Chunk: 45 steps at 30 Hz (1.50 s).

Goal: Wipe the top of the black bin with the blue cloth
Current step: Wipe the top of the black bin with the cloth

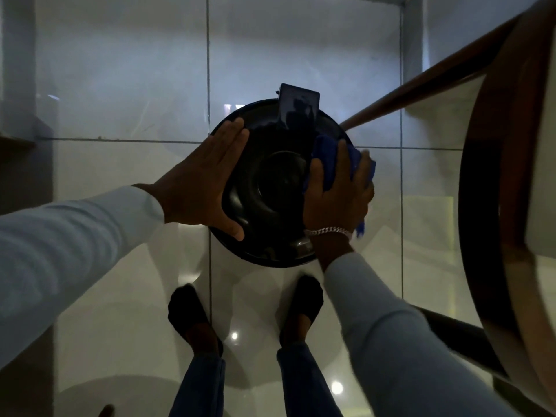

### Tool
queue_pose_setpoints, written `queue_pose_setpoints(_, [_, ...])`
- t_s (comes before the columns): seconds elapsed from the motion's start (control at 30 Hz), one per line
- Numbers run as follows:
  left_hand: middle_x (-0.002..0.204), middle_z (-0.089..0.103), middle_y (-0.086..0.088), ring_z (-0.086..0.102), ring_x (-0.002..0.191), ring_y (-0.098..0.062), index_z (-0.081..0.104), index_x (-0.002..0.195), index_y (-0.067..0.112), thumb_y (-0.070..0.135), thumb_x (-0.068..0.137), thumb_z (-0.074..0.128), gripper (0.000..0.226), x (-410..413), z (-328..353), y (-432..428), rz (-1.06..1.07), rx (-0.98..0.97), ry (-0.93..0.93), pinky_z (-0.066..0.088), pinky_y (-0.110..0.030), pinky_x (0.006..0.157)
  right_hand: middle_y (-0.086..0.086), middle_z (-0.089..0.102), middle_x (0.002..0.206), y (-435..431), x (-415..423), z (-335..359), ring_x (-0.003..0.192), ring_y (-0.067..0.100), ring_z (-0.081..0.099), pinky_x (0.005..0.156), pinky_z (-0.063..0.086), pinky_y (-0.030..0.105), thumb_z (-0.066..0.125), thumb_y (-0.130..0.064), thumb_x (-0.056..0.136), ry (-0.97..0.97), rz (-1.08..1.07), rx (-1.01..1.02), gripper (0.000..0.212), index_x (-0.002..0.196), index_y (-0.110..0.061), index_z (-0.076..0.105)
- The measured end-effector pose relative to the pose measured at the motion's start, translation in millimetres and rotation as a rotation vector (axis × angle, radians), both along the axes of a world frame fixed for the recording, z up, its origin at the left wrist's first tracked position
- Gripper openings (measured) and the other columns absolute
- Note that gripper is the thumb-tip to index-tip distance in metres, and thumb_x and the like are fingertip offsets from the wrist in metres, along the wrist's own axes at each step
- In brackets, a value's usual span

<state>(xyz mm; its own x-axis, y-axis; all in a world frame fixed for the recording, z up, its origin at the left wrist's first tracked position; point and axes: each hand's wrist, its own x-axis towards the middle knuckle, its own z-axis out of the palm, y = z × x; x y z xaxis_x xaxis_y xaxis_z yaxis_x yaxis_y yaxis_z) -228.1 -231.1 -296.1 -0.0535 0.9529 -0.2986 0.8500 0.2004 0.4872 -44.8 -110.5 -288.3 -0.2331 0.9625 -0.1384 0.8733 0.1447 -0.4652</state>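
Note:
A round black bin (272,188) stands on the tiled floor below me, seen from above, with a glossy domed lid and a flat black flap at its far edge. My left hand (204,182) lies flat with fingers straight against the lid's left side. My right hand (338,194) presses a crumpled blue cloth (326,158) onto the lid's right side, fingers spread over it. Bits of the cloth stick out past my fingertips and by my wrist.
A round wooden table (493,182) fills the right edge, with one brown leg (421,91) slanting down to just behind the bin. My two feet in dark slippers (188,314) stand close in front of the bin on shiny white tiles (120,266).

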Motion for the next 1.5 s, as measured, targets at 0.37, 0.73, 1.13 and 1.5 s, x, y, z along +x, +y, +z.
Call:
queue_pose_setpoints(0.37, [0.157, -0.024, 0.003, -0.025, 0.144, -0.011, -0.018, 0.148, 0.02, 0.089, 0.04, 0.06, 0.15, -0.4, -2.7, 1.1, -0.002, 0.007, -0.014, -0.005, -0.031, 0.115, 0.014, 0.044, 0.141, -25.3, 34.1, 21.7, 0.122, 0.032, 0.045, 0.099, 0.039, 0.04, 0.051, -0.051, 0.09, -0.11, -0.019, -0.043, 0.064, 0.144, -0.023, 0.032])
queue_pose_setpoints(0.73, [0.158, -0.022, -0.002, -0.025, 0.145, -0.014, -0.017, 0.148, 0.018, 0.088, 0.043, 0.06, 0.148, 1.8, 5.5, 4.9, 0.001, -0.008, -0.012, -0.001, -0.037, 0.118, 0.013, 0.04, 0.145, 18.8, 0.5, 15.4, 0.126, 0.036, 0.039, 0.102, 0.035, 0.05, 0.049, -0.046, 0.092, -0.11, 0.087, -0.013, 0.054, 0.141, -0.03, 0.035])
queue_pose_setpoints(1.13, [0.159, -0.02, -0.002, -0.026, 0.143, -0.011, -0.015, 0.148, 0.018, 0.085, 0.04, 0.064, 0.15, 1.8, 6.2, 4.2, 0.01, -0.039, -0.003, -0.005, -0.03, 0.116, 0.007, 0.03, 0.152, -35.3, 68.8, -2.0, 0.139, 0.046, 0.026, 0.106, 0.027, 0.069, 0.049, -0.057, 0.087, -0.171, 0.877, 0.213, 0.054, 0.137, -0.039, 0.037])
queue_pose_setpoints(1.5, [0.156, -0.026, -0.006, -0.022, 0.145, -0.023, -0.018, 0.147, 0.01, 0.076, 0.045, 0.072, 0.151, 11.2, 22.1, 6.7, 0.018, -0.132, 0.094, -0.007, -0.036, 0.118, 0.032, 0.045, 0.139, 11.2, 112.0, 12.7, 0.098, 0.052, 0.06, 0.074, 0.055, 0.051, 0.067, 0.01, 0.072, -0.072, 0.693, 0.118, 0.064, 0.129, -0.016, 0.053])
